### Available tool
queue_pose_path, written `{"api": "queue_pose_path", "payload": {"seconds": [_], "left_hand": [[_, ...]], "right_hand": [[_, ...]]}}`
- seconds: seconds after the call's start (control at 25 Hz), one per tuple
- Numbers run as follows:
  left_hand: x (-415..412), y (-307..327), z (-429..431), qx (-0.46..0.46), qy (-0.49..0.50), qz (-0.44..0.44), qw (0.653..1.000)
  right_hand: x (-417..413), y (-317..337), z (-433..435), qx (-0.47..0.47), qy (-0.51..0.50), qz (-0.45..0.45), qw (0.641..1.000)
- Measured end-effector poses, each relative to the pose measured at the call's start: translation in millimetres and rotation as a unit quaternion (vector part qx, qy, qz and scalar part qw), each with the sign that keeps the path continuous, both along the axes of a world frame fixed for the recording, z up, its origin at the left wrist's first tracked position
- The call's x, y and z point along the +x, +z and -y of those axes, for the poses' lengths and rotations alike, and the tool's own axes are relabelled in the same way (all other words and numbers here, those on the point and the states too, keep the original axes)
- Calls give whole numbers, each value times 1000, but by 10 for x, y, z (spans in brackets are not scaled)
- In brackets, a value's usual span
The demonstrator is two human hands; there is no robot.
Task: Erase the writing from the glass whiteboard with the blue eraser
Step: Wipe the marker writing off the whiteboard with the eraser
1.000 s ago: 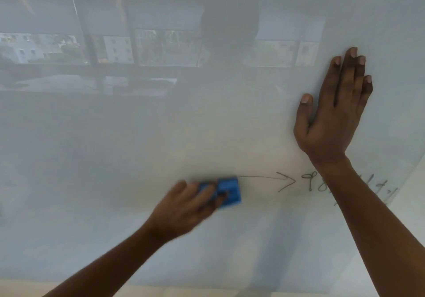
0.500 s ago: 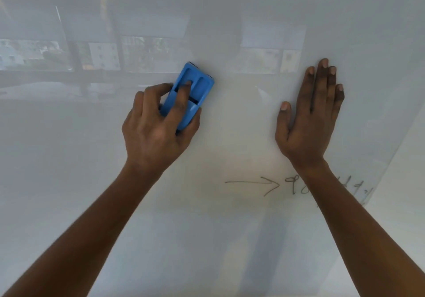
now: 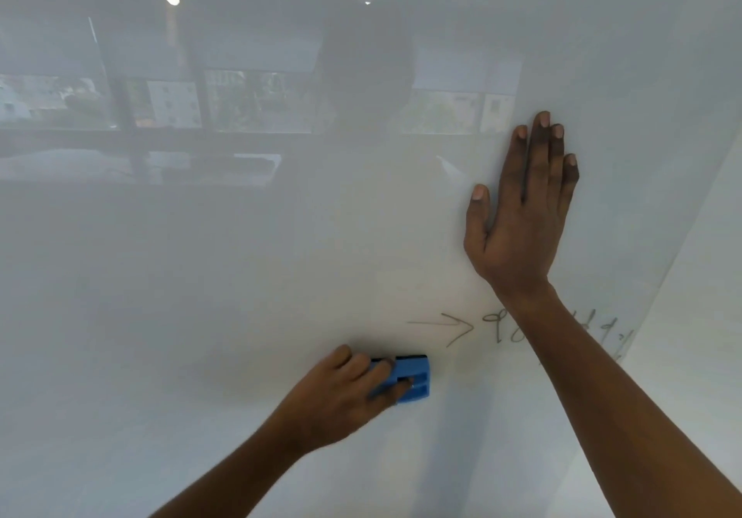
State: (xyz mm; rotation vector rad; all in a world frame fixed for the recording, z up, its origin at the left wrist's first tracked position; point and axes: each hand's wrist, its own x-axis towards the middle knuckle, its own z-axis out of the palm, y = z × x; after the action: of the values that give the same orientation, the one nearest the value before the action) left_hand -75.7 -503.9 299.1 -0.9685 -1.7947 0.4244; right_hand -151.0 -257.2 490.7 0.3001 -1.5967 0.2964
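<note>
The glass whiteboard (image 3: 241, 276) fills almost the whole head view. My left hand (image 3: 341, 397) grips the blue eraser (image 3: 415, 377) and holds it against the glass low in the middle. Just above and right of the eraser is the writing: a thin dark arrow (image 3: 449, 329) pointing right, then handwritten characters (image 3: 502, 327). My right forearm hides part of those characters, and more marks (image 3: 610, 331) show right of the arm. My right hand (image 3: 522, 212) lies flat on the glass with straight fingers, above the writing.
The board's right edge (image 3: 658, 288) runs diagonally down the right side, with a pale wall (image 3: 702, 317) beyond it. Windows and ceiling lights are reflected in the upper part of the glass.
My left hand has swept the eraser from high on the board, left of my right hand, down to a spot below the arrow. My right hand stays flat on the glass.
</note>
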Motion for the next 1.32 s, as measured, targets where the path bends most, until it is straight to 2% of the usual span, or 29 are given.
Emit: {"api": "queue_pose_path", "payload": {"seconds": [0.12,0.2,0.28,0.36,0.44,0.56,0.64,0.72,0.8,0.88,0.96,1.08,1.16,1.32], "left_hand": [[-76,777,-85,118,-47,-64,990],[-154,1397,-113,187,-39,-110,975],[-206,1744,-159,245,-19,-138,959],[-217,1695,-225,267,-11,-142,953],[-199,1356,-325,231,-18,-109,967],[-113,561,-533,107,-22,-34,993],[-26,146,-636,21,3,14,1000],[-6,44,-621,-22,11,22,999],[-36,170,-582,-26,0,2,1000],[-60,353,-571,9,5,-24,1000],[-67,660,-570,90,17,-53,994],[-86,1267,-515,225,44,-130,965],[-91,1497,-455,260,70,-162,949],[-132,1454,-466,281,80,-177,940]], "right_hand": [[-3,5,2,3,-2,2,1000],[-2,11,-13,2,-4,0,1000],[-7,6,-21,-5,-4,-9,1000],[-16,12,-38,-5,-9,-20,1000],[-24,28,-67,2,-18,-36,999],[-56,54,-140,14,-23,-65,997],[-79,58,-173,15,-20,-69,997],[-88,47,-170,14,-15,-66,998],[-86,46,-163,14,-11,-63,998],[-79,57,-170,13,-7,-61,998],[-71,59,-175,11,-3,-59,998],[-71,44,-173,14,1,-49,999],[-70,47,-178,11,6,-44,999],[-67,50,-176,12,7,-47,999]]}}
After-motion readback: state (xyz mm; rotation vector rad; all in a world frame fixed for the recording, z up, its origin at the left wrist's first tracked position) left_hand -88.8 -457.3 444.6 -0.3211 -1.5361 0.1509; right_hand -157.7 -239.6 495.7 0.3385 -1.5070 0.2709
